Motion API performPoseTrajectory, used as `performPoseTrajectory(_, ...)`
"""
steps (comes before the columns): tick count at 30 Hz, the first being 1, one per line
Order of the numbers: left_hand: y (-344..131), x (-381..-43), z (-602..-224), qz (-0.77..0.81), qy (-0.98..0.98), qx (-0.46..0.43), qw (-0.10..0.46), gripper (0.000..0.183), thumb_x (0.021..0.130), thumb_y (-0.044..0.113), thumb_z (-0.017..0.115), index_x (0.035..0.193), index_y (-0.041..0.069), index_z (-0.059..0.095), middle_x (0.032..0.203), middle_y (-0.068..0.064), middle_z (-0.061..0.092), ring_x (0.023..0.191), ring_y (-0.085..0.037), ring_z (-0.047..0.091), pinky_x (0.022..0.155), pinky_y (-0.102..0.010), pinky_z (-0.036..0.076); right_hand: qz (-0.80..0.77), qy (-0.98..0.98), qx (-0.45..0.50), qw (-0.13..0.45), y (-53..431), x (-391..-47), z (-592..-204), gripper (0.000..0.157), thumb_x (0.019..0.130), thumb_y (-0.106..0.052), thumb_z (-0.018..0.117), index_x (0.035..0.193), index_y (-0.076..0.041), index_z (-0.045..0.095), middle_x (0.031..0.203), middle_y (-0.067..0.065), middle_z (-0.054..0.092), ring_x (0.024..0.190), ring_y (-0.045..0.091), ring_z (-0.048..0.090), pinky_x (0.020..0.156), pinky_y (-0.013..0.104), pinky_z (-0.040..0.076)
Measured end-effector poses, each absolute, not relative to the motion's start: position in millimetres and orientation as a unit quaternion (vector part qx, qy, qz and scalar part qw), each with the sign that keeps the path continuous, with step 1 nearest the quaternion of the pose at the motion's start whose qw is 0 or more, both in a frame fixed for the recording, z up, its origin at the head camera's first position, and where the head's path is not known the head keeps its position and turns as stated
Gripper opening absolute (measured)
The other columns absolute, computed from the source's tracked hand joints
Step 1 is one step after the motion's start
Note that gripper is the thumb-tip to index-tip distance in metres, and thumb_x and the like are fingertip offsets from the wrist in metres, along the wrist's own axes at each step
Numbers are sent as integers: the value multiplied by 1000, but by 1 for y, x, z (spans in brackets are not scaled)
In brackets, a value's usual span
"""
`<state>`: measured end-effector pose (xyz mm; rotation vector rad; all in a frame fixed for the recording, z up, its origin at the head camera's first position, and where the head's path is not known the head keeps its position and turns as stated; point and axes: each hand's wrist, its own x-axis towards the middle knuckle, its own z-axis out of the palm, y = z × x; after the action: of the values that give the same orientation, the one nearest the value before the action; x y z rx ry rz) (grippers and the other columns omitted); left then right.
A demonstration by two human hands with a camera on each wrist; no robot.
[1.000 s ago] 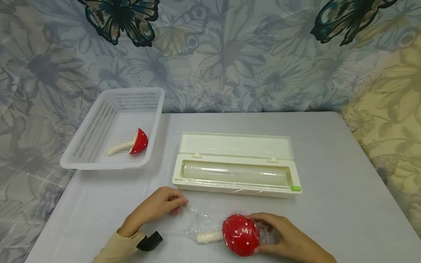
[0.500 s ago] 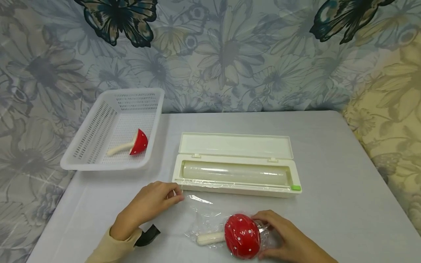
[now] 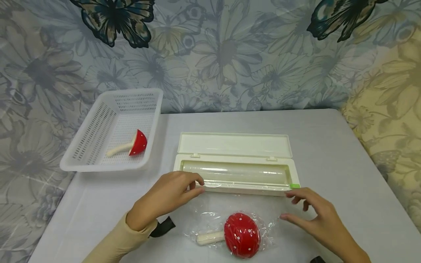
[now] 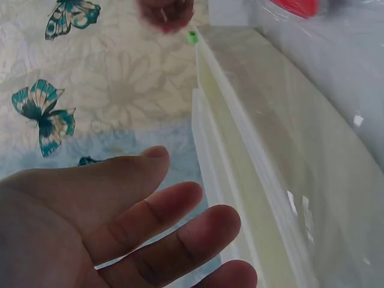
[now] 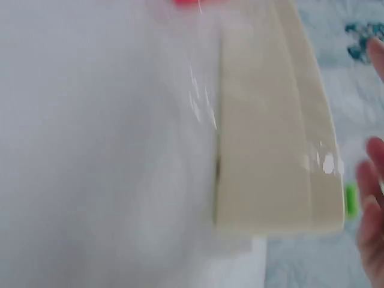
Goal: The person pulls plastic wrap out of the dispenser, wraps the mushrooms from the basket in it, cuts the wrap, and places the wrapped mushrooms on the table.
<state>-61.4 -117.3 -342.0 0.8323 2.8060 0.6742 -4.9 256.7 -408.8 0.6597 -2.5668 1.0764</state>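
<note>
Fingers (image 4: 186, 243) of left hand (image 3: 169, 195) and right hand (image 3: 323, 219) are apart, the wrapped mushroom (image 3: 241, 235) lying between the hands.

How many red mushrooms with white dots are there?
2. The wrapped mushroom lies on the table, in front of the open box. The other mushroom lies inside the white basket. I see no more.

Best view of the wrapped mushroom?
Head: it shows the wrapped mushroom whole, through clear film. Left wrist catches only a red part at its top edge; right wrist, only a blurred red sliver there.
</note>
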Motion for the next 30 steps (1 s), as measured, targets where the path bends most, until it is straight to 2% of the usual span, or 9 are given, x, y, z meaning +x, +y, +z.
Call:
performPoseTrajectory(2,-109,-66,-340,223,927,296,63,17,92,31,70,102,18,73,75,11,65,64,-3,50,60,-20,41,358,-895,205,169,265,-12,-407,74,48,-2,95,117,-8,66,110,-6,65,101,-5,54,77,10,40)
performPoseTrajectory(5,-95,-74,-337,231,917,321,55,19,93,31,69,105,17,74,78,8,67,66,-6,54,60,-21,43,353,-900,180,179,275,-24,-408,79,48,0,95,121,-7,66,122,-7,61,117,-9,47,86,6,36)
performPoseTrajectory(9,-77,-84,-335,238,907,343,61,21,94,31,67,108,16,74,82,7,69,69,-8,57,61,-21,44,371,-893,182,177,285,-36,-415,82,49,3,94,125,-4,64,134,-3,57,126,-8,43,90,4,33)
performPoseTrajectory(18,-38,-98,-338,227,887,393,88,26,97,31,65,118,17,70,92,5,70,80,-12,61,69,-19,45,372,-897,188,144,289,-45,-429,83,51,-4,96,127,-10,62,142,1,51,132,-10,37,90,4,33)
performPoseTrajectory(24,-11,-107,-344,201,873,438,82,26,97,30,65,121,21,68,98,8,69,86,-6,60,76,-16,45,363,-902,182,150,286,-47,-432,88,50,-6,97,130,-9,60,140,11,53,132,-13,35,89,4,33)
performPoseTrajectory(30,16,-114,-349,194,854,472,99,29,97,30,64,125,21,67,105,8,70,98,-7,63,87,-15,47,362,-901,181,156,285,-47,-432,85,51,-4,96,128,-7,61,139,10,54,130,-14,36,89,4,33)
